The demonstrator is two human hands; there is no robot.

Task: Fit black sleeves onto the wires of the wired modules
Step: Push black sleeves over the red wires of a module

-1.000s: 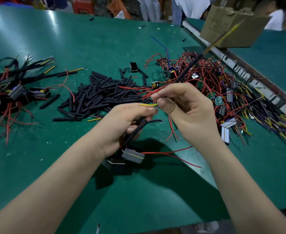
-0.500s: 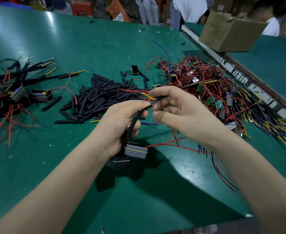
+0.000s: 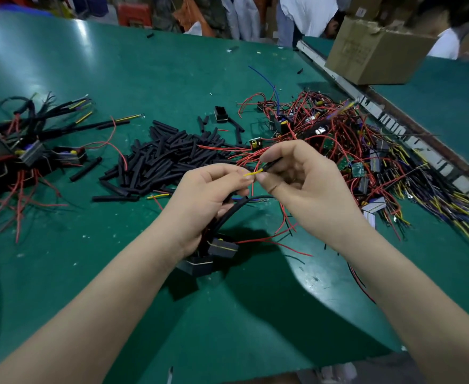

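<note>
My left hand [image 3: 205,200] pinches the tip of a yellow wire [image 3: 253,172] and also grips sleeved black wires that run down to two dark modules [image 3: 214,254] hanging under the palm. My right hand [image 3: 305,184] pinches a black sleeve [image 3: 273,163] at the other end of that yellow wire, thumb and forefinger curled round it. A heap of loose black sleeves [image 3: 166,162] lies just beyond both hands. Red wires trail from the held modules across the green table [image 3: 241,314].
A tangle of red-wired modules [image 3: 352,151] covers the right side. Modules with sleeved wires [image 3: 28,151] lie at the far left. A cardboard box [image 3: 377,51] stands on a metal rail at the back right. People stand behind the table.
The long sleeved wire that stuck up from my right hand is gone from view. My right hand now holds a short black sleeve at the yellow wire, and both hands have drawn slightly apart.
</note>
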